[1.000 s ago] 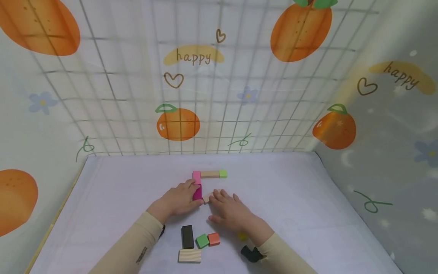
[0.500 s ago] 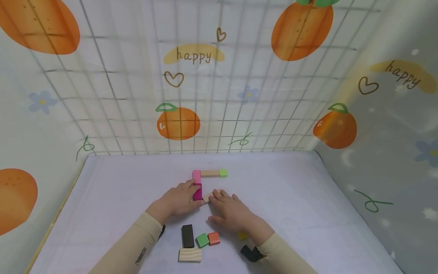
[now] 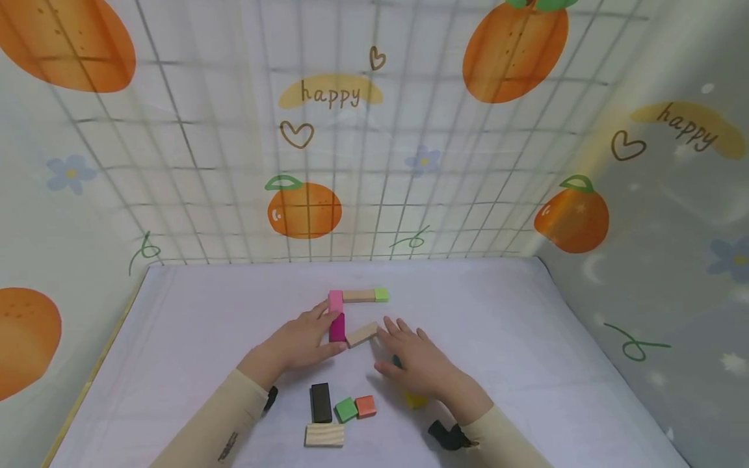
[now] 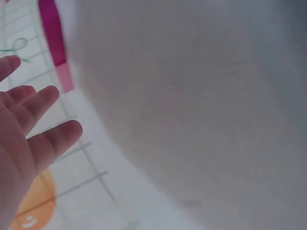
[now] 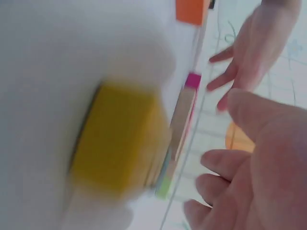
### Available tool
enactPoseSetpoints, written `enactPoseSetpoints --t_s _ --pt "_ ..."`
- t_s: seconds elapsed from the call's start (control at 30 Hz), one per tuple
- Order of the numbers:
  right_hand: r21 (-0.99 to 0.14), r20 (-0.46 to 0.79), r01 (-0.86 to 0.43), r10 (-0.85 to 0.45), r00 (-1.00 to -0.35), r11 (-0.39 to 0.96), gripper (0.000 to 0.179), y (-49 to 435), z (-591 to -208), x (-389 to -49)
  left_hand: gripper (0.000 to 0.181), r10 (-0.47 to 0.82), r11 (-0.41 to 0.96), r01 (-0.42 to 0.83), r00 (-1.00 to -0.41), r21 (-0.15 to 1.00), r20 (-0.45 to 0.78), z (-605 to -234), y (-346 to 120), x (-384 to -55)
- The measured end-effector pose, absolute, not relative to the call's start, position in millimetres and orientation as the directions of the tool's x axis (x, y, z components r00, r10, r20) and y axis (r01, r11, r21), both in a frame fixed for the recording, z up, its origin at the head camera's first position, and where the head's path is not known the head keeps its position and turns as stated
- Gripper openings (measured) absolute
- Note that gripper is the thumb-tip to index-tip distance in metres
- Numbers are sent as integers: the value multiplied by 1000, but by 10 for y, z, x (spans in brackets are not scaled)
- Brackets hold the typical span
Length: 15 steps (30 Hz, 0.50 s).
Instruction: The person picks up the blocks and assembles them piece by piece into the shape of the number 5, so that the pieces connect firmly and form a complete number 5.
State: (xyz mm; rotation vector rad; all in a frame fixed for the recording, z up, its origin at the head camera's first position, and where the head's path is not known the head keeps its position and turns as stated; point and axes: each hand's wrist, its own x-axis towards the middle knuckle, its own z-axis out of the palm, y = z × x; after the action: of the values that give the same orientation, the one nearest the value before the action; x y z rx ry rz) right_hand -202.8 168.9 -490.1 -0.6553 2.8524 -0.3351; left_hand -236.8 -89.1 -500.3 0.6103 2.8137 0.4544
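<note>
In the head view, a pink block point(image 3: 335, 301) and a magenta block point(image 3: 337, 327) lie end to end. A wooden block point(image 3: 359, 296) and a light green cube point(image 3: 381, 295) extend right from the pink one. Another wooden block point(image 3: 363, 335) slants away from the magenta block's near end. My left hand point(image 3: 301, 339), fingers loosely spread, is at the left side of the magenta block. Just right of the slanted block is my right hand point(image 3: 418, 361), fingers extended and holding nothing. It partly hides a dark teal block point(image 3: 397, 361) and a yellow block point(image 3: 415, 400).
Nearer the person lie a black block point(image 3: 321, 403), a green cube point(image 3: 346, 410), an orange-red cube point(image 3: 365, 407) and a wood-grain block point(image 3: 324, 435). Printed fabric walls surround the white table point(image 3: 193, 325) at the back and sides.
My right hand has moved right and toward the person, off the slanted wooden block, uncovering it and part of the teal block. My left hand has shifted slightly left.
</note>
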Motion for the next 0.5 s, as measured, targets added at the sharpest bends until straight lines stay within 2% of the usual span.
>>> enactPoseSetpoints --t_s 0.13,0.23,0.37,0.5 --pt "-253 -173 -319 -367 -914 913 60 1996 -4875 -1948 83 501 834 437 -856 336 -131 -4932 -887 -2178" --pt "-258 -196 -283 -337 -921 924 53 2200 -4901 -1867 83 577 792 520 -809 318 -115 -4921 -841 -2000" --pt "-321 -212 -326 -403 -890 889 48 2319 -4980 -1782 81 674 725 625 -730 288 -114 -4929 -713 -1771" --pt "-361 -177 -386 -469 -865 849 46 2295 -5042 -1740 82 743 663 694 -657 280 -131 -4908 -487 -1644"
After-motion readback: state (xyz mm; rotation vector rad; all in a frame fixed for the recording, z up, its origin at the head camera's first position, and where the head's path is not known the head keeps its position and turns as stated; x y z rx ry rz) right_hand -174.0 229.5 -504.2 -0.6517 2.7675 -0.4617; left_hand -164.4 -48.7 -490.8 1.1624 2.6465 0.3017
